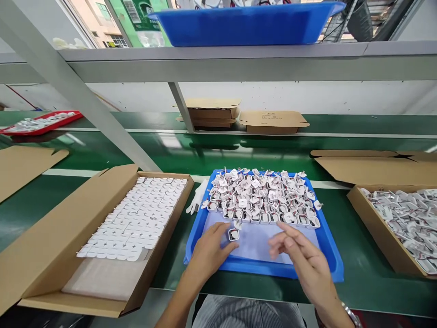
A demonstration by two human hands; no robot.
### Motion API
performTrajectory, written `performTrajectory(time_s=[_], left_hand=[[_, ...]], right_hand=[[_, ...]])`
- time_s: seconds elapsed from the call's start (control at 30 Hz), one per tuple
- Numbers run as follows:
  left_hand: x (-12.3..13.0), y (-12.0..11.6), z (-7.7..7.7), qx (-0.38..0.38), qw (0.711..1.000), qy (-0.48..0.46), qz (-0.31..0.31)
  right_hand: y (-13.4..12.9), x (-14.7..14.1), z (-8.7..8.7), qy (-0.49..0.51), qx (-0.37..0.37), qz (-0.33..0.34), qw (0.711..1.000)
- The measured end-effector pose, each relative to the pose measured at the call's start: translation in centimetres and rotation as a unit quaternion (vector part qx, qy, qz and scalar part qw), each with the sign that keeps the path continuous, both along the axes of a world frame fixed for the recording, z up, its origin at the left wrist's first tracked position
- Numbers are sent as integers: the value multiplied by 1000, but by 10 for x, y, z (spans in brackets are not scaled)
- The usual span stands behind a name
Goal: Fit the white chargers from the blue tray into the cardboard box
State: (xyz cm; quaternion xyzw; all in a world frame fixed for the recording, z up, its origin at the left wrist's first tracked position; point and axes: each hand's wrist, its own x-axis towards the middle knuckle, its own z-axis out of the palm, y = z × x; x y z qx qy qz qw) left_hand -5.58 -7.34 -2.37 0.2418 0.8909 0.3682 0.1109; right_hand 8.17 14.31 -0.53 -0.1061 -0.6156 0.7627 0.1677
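Before me lies a blue tray (332, 255) lined with pale paper, its back part packed with small white square housings (259, 196) with dark and red wires. One such white housing (234, 234) sits apart from the rows, near the tray's front left. My left hand (211, 250) is beside it, thumb and fingers parted around its left side without a visible grip. Over the tray's right part hovers my right hand (303, 259), its fingers apart, partly blurred and holding nothing that I can see.
An open carton (136, 291) with rows of flat white pieces stands at left. Another carton (385, 241), full of white wired parts, is at right. A white glove (197, 198) lies behind the tray's left edge. Overhead, a shelf (239, 68) bears a blue bin (246, 27).
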Motion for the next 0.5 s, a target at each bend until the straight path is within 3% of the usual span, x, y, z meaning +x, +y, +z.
performTrajectory(time_s=[0.1, 0.17, 0.3, 0.37, 0.5], left_hand=[[2, 8, 6, 9, 1000, -17, -25], [8, 8, 17, 48, 994, -76, -61], [24, 7, 37, 204, 934, -259, -138], [29, 8, 39, 238, 916, -290, -140], [31, 11, 33, 253, 913, -294, -124]], right_hand=[[-5, -8, -6, -35, 33, 14, 999], [-5, -12, -11, -61, 50, 35, 996], [0, -19, -15, -44, -4, 130, 991], [3, -22, -14, -4, -7, 173, 985], [6, -25, -11, 75, 59, 196, 976]])
